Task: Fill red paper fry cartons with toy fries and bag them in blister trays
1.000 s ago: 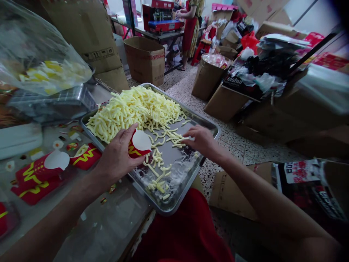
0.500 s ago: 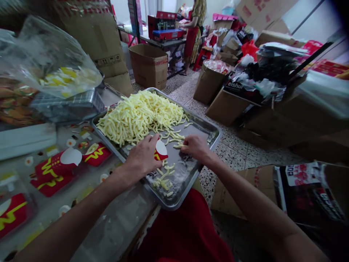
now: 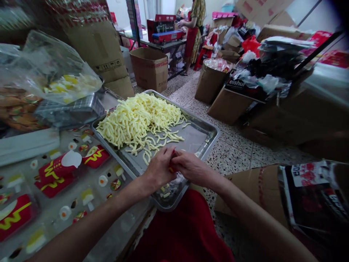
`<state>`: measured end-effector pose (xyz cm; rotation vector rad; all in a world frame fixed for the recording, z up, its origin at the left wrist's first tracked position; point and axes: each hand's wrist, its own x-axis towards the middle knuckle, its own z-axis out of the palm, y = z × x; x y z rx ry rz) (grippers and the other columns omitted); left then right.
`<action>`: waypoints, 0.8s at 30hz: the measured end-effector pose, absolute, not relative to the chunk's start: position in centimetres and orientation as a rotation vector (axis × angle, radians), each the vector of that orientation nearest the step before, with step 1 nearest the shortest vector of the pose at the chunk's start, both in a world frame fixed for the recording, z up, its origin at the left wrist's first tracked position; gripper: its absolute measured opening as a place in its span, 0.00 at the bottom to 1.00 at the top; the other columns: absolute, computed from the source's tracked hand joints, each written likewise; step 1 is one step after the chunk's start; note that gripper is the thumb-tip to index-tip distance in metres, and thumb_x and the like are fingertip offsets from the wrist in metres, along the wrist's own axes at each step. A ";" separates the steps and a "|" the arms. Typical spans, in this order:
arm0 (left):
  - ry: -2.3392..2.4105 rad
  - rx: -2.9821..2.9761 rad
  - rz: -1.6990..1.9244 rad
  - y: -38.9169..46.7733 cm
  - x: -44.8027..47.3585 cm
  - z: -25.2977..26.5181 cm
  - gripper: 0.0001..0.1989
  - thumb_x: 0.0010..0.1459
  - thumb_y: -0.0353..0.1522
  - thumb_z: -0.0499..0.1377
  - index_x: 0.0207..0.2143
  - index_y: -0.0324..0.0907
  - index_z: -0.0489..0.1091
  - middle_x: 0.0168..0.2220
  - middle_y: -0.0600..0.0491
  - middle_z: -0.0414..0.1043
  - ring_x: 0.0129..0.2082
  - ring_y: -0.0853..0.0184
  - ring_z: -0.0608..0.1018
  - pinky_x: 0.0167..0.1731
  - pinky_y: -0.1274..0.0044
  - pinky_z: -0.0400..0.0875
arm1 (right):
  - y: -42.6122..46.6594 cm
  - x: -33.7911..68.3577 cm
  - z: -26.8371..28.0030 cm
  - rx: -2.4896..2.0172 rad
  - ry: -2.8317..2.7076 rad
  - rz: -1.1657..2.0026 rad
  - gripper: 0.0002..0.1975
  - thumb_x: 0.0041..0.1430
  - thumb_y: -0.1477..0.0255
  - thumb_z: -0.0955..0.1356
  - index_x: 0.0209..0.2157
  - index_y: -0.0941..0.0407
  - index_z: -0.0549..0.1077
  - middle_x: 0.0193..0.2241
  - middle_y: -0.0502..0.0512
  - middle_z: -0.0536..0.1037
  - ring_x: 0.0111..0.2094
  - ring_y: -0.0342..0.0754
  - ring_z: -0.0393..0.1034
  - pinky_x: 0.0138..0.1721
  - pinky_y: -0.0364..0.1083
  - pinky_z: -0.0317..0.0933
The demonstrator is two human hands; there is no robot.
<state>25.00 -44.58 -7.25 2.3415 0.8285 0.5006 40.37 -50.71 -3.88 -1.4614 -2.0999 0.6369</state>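
The left hand [image 3: 160, 165] is folded around a small red carton [image 3: 171, 169], which is above the near part of the metal tray [image 3: 196, 137]. The right hand [image 3: 188, 165] meets it from the other side, with its fingers bent inward — whether they are closed on the carton, or on something else, I cannot tell, because the knuckles cover this place.

In my judgement, the left hand should support the carton around its sides with only light pressure, as thin card would easily be crushed. The right hand would do better to work gently with the fingertips, since the pale strips [image 3: 136, 116] look soft and could break or flatten. To keep both hands low over the tray seems also wise, so that any loose piece falls inside it.

Which way the held carton points is not possible to say; its mouth and its long axis are hidden between the hands. On the surface [image 3: 117, 218] at the left, the flat-lying cartons [image 3: 56, 171] show it more clearly: their long axis slants from lower left to upper right, with the white curved part of the upper one toward the right.
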 end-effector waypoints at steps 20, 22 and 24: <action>1.088 2.345 0.514 -38.8 19.9 -5.4 0.45 0.46 0.35 0.69 0.66 0.38 0.58 0.60 0.40 0.69 0.59 0.51 0.73 0.59 0.63 0.69 | -41.0 42.7 -7.5 -2.218 -2.075 0.080 0.09 0.55 0.76 0.70 0.38 0.54 0.81 0.38 0.59 0.82 0.37 0.51 0.73 0.35 0.46 0.61; 1.145 2.390 0.453 -39.0 19.9 -5.3 0.45 0.46 0.35 0.69 0.66 0.38 0.58 0.58 0.40 0.70 0.57 0.51 0.74 0.56 0.63 0.70 | -41.1 42.9 -7.8 -2.237 -1.977 0.127 0.09 0.53 0.76 0.70 0.37 0.54 0.81 0.37 0.58 0.82 0.36 0.51 0.74 0.36 0.46 0.61; 1.233 2.444 0.387 -39.3 19.7 -5.0 0.44 0.46 0.35 0.69 0.65 0.39 0.58 0.57 0.40 0.71 0.56 0.50 0.75 0.54 0.64 0.71 | -41.4 43.6 -7.6 -2.240 -1.913 0.138 0.08 0.53 0.76 0.71 0.36 0.54 0.81 0.35 0.56 0.82 0.35 0.50 0.73 0.36 0.46 0.62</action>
